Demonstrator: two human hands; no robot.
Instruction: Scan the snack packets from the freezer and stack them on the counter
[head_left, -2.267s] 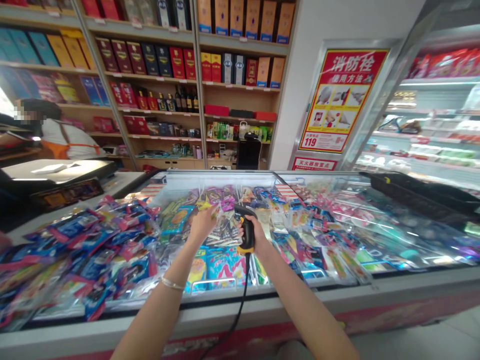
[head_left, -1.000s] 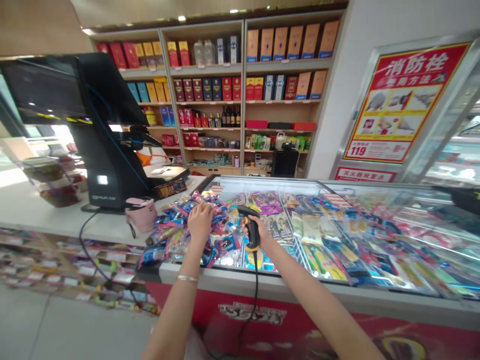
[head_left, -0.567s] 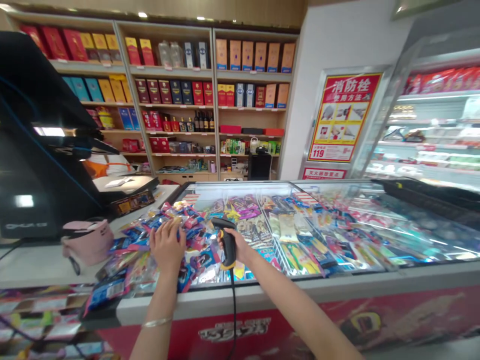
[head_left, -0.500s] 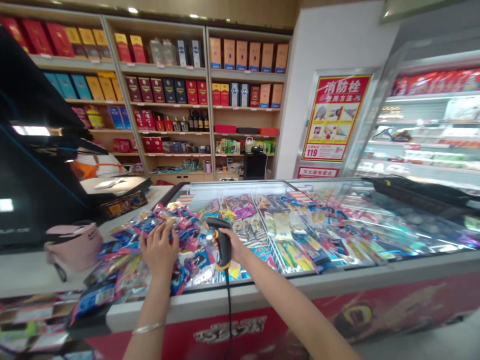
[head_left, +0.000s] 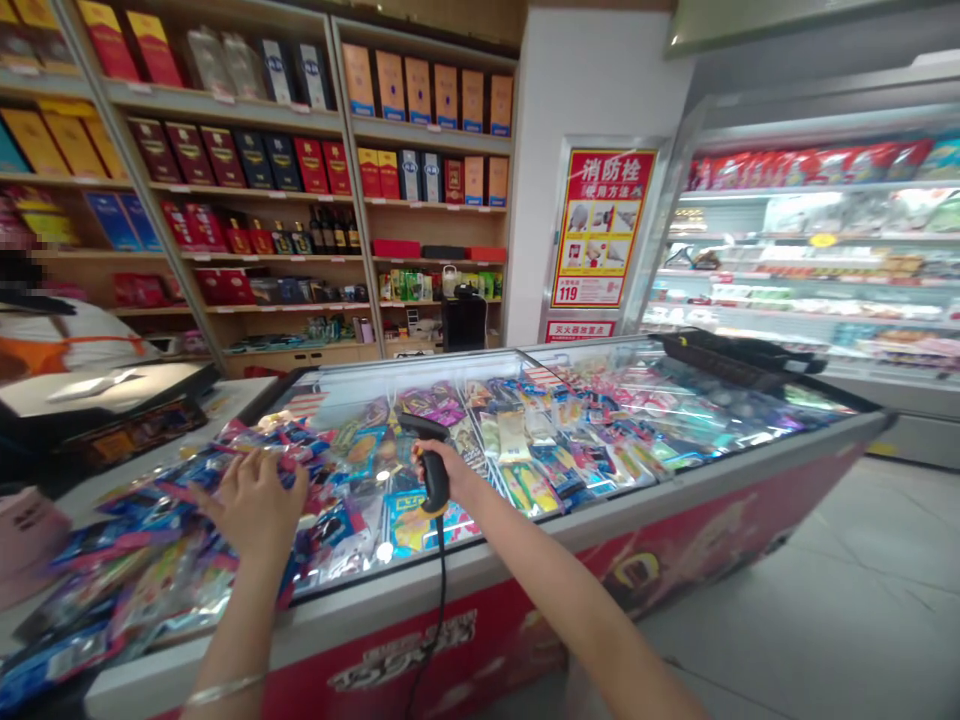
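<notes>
My right hand (head_left: pixel 448 472) is wrapped round the grip of a black and yellow barcode scanner (head_left: pixel 435 480), held above the glass-topped freezer with its cable hanging down the front. My left hand (head_left: pixel 255 500), fingers spread, rests on or just over a heap of shiny snack packets (head_left: pixel 172 525), mostly blue, red and pink. The heap covers the counter end and the near left of the freezer top. Whether the left fingertips press on a packet is hard to make out.
Beneath the glass of the chest freezer (head_left: pixel 555 530) lie many colourful packs. A black tray (head_left: pixel 739 355) sits on its far right end. At left are a pink container (head_left: pixel 30 545) and a person in an orange and white garment (head_left: pixel 67 335). Shelves of boxed bottles (head_left: pixel 247 190) stand behind.
The view has swung to the right, showing more of the floor and fridge. My left hand has shifted left over the packets, its fingers spread wider. The scanner stays in my right hand.
</notes>
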